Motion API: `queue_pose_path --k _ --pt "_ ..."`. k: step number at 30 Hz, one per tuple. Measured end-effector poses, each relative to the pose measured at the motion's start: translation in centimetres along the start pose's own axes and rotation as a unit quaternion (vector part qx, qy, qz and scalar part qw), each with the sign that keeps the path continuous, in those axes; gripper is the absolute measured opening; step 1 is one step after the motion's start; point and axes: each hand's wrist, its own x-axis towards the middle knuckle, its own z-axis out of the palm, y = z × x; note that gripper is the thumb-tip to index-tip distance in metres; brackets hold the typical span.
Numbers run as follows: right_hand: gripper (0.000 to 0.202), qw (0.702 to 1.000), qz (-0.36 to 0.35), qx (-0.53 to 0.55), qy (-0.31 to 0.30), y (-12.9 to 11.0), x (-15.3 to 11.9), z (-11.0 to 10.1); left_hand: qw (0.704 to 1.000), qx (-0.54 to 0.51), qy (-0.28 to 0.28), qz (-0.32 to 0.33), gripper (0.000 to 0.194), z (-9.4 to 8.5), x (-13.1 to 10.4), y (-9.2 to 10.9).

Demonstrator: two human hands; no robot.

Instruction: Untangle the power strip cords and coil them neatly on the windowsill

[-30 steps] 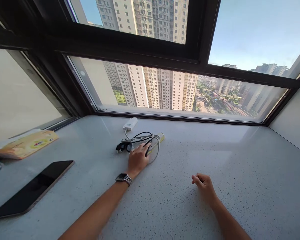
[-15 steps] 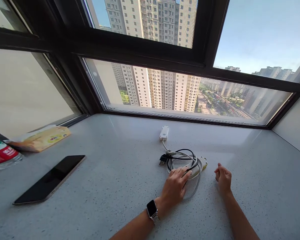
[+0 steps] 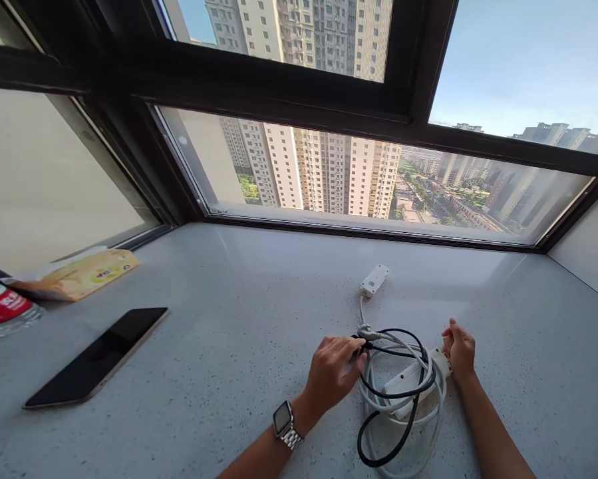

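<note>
My left hand (image 3: 332, 372), wearing a silver watch (image 3: 283, 419), pinches the black plug (image 3: 359, 347) at the left edge of a cable tangle; its fingers hide most of the plug. White cord (image 3: 398, 404) and black cord (image 3: 366, 447) lie in loose loops over a white power strip (image 3: 402, 384). My right hand (image 3: 461, 349) is closed with curled fingers, right beside the strip's far end; whether it touches is hard to tell. A white plug (image 3: 367, 332) sits near my left fingertips. Behind it, a small white adapter box (image 3: 375, 280) hangs on a short cord.
On the left lie a black-screened phone (image 3: 99, 356), a yellow tissue pack (image 3: 86, 273) and a bottle with a red label (image 3: 4, 306). The speckled white sill (image 3: 219, 372) ends at a dark window frame (image 3: 368, 237). A wall (image 3: 588, 246) bounds the right side.
The cable tangle, power strip and adapter box have shifted right, the tangle also nearer to me. My left hand has moved from the coil onto the black plug. The strip's end now lies by my right hand.
</note>
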Motion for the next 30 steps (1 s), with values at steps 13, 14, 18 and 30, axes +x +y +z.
queue_pose_path --k 13,14,18,30 --pt "0.051 0.999 -0.003 0.046 0.002 0.5 -1.6 -1.9 0.991 0.089 0.001 -0.105 0.028 0.9 -0.9 -1.1" --pt "0.051 0.999 -0.002 0.044 -0.001 0.6 -1.6 -1.9 0.990 0.095 0.000 -0.108 0.029 0.8 -1.0 -1.1" --pt "0.051 0.999 -0.003 0.040 -0.006 0.8 -1.4 -1.9 0.985 0.120 0.003 -0.122 0.035 0.5 -1.4 -1.4" --pt "0.053 0.999 -0.011 0.036 -0.014 0.4 -1.3 -1.1 0.983 0.142 0.007 -0.116 0.039 0.6 -1.2 -2.1"
